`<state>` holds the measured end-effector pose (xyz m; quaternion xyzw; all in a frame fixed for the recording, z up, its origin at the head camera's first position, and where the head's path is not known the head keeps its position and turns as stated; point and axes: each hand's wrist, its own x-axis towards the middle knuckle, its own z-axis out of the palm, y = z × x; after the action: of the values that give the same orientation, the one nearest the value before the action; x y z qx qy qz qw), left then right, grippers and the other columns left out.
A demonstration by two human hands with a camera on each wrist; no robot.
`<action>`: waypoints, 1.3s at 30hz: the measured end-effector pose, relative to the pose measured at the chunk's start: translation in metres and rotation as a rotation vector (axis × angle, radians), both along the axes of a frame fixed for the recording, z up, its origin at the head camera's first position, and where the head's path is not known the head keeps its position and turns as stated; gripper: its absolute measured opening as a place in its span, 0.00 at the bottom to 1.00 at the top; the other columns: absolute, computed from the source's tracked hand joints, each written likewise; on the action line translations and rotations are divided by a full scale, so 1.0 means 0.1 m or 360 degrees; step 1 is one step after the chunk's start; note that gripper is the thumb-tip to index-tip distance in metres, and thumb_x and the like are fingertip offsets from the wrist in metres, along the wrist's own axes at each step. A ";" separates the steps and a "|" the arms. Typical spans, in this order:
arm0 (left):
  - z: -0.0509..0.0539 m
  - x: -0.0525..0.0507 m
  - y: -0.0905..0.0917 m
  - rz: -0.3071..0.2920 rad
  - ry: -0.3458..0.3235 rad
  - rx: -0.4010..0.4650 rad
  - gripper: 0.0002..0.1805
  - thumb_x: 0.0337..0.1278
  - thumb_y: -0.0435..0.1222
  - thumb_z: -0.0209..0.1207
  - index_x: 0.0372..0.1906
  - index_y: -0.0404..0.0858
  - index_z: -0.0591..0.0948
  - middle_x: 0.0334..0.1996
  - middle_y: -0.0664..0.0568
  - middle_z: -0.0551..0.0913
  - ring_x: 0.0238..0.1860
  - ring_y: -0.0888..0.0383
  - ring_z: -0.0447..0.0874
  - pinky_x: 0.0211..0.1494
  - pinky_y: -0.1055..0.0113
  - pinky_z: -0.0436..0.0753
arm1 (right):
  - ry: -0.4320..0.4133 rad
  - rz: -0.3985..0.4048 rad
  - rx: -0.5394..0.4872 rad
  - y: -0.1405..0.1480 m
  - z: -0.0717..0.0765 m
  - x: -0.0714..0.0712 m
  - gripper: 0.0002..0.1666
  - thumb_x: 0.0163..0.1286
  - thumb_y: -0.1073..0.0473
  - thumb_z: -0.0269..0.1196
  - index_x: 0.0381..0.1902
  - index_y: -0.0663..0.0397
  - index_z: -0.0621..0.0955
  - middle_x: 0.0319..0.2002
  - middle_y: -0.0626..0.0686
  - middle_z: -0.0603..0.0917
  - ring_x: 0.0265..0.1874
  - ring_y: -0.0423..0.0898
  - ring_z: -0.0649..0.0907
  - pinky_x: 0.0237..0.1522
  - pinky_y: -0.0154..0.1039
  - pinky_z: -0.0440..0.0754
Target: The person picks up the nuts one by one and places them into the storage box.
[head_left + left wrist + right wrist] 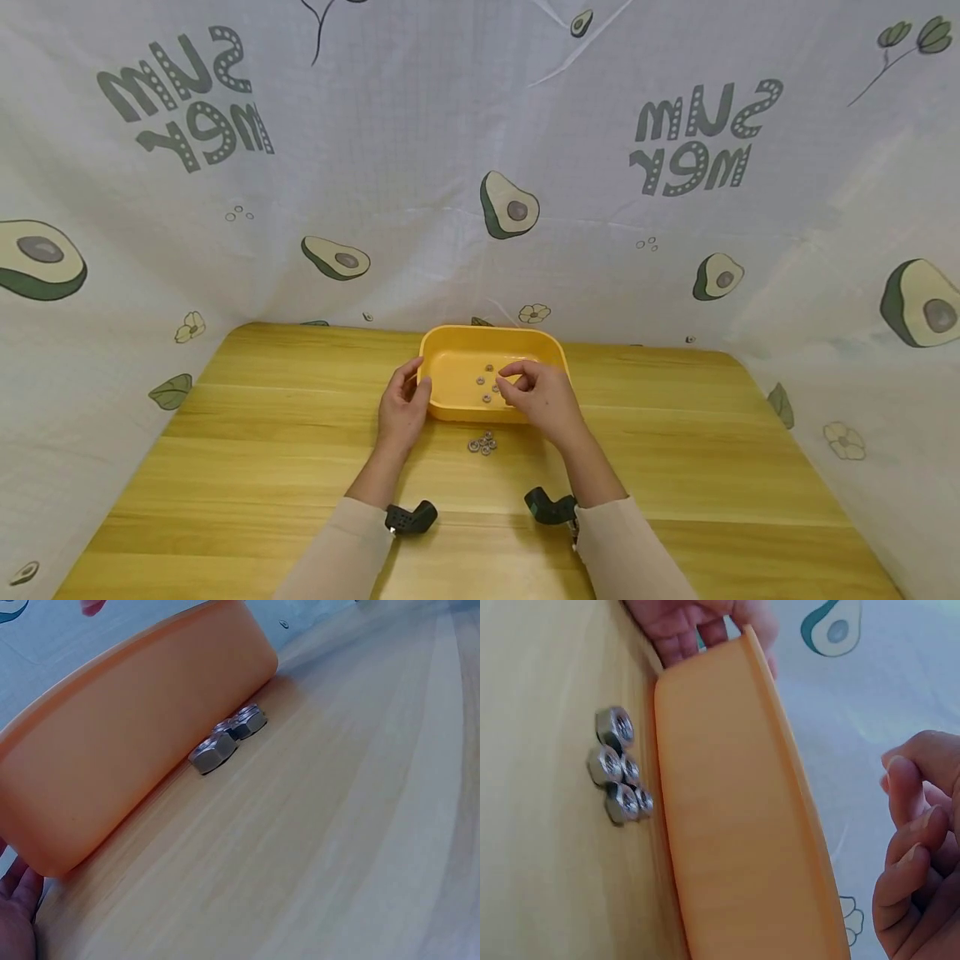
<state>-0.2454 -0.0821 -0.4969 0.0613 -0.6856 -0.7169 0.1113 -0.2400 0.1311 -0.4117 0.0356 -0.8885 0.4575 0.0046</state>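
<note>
A yellow rectangular tray [438, 412] sits on the table, with several small metal nuts [487, 398] on its floor. My left hand [405, 408] rests against the tray's left end, its fingers relaxed and touching the wall near the rim. Over the right half of the tray hovers my right hand [542, 398]. Its fingers are curled, thumb and index tips brought together, and I see nothing between them in the right wrist view. Just in front of the tray lies a small cluster of hex nuts [483, 443], also visible beside the orange-looking wall [720, 787].
The wooden table [300, 467] extends on both sides of the tray. Behind it hangs a white cloth [420, 167] printed with avocados. Each forearm carries a black wrist camera, such as the left one [411, 518].
</note>
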 end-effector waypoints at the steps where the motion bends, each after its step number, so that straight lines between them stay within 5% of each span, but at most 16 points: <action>1: 0.00 0.00 0.00 -0.0002 0.0001 0.0003 0.22 0.71 0.35 0.58 0.67 0.38 0.77 0.68 0.42 0.76 0.70 0.43 0.73 0.75 0.48 0.71 | 0.0001 0.0000 -0.0014 0.00 -0.01 0.04 0.09 0.66 0.55 0.71 0.42 0.51 0.88 0.23 0.51 0.82 0.21 0.46 0.75 0.22 0.32 0.72; 15: 0.00 -0.01 -0.01 0.0001 -0.0030 -0.0014 0.23 0.71 0.35 0.58 0.68 0.38 0.76 0.68 0.41 0.76 0.71 0.43 0.73 0.74 0.48 0.73 | -0.0135 0.0078 -0.0028 0.04 -0.25 0.40 0.03 0.66 0.60 0.71 0.37 0.51 0.88 0.22 0.48 0.79 0.22 0.42 0.74 0.22 0.30 0.68; 30: 0.00 -0.02 -0.01 -0.0008 -0.0047 -0.0007 0.23 0.71 0.36 0.59 0.68 0.41 0.77 0.69 0.43 0.75 0.70 0.44 0.74 0.74 0.49 0.73 | -0.0232 0.0168 0.0151 0.09 -0.56 0.39 0.05 0.63 0.56 0.72 0.36 0.49 0.87 0.22 0.46 0.79 0.21 0.42 0.75 0.23 0.33 0.71; 39: 0.00 -0.01 -0.01 -0.0011 -0.0052 -0.0015 0.23 0.71 0.37 0.58 0.68 0.40 0.77 0.69 0.42 0.75 0.70 0.44 0.74 0.74 0.48 0.72 | -0.0171 0.0160 0.0237 0.05 -0.58 0.39 0.04 0.61 0.57 0.72 0.35 0.47 0.87 0.21 0.44 0.78 0.20 0.41 0.75 0.23 0.33 0.71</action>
<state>-0.2467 -0.0835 -0.4970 0.0700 -0.6909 -0.7128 0.0980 -0.2006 0.1364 -0.4700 0.0558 -0.9160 0.3912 -0.0688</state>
